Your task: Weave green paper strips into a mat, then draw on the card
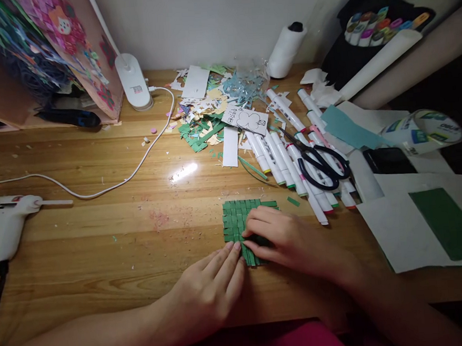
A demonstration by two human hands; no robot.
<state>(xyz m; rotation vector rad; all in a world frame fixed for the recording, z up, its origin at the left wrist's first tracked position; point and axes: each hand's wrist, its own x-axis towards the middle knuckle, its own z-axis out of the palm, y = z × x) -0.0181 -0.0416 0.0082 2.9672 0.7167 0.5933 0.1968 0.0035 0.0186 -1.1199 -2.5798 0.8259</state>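
Now the woven green mat (231, 219) lies on the desk (140, 237), left hand (210, 282) straight-fingered at its near-left corner, right hand (285, 237) curled over its right side, grip impossible to tell, scissors (303, 146) atop markers (266, 152) beyond.

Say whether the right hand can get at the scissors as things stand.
Likely yes: the scissors lie atop the markers, with nothing seen covering them. The right hand would first have to leave the woven green strips.
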